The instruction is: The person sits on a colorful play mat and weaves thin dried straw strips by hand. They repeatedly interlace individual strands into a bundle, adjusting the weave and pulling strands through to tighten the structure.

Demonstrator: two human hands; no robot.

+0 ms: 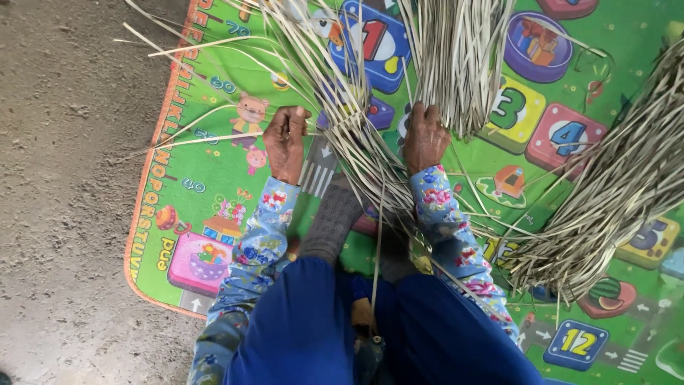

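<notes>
Between the two hands, on the play mat: a woven panel of dried grass strips point(360, 153), flat and pale, its loose ends fanning away from the person.

Left hand point(286, 142): fingers curled together, pinched on single strips at the panel's left edge; several long strips trail off leftward over the mat.
Right hand point(425, 137): pressed down, fingers closed on the strips at the panel's right side, just below a hanging bundle of strips point(456, 57).
Step in hand, as judged: interlacing, one strip being drawn across while the other side is pinned. The next move would call for keeping the pinned side tight and laying the drawn strip square to its neighbours.

Feet in grey socks point(335, 217): resting on the near end of the panel, holding it down.
Further stock: large loose heap of strips point(613, 192), right, well apart from the hands.
Play mat point(192, 214): green, orange-bordered, picture-printed, on a concrete floor point(64, 178).
Containers: none in view.
</notes>
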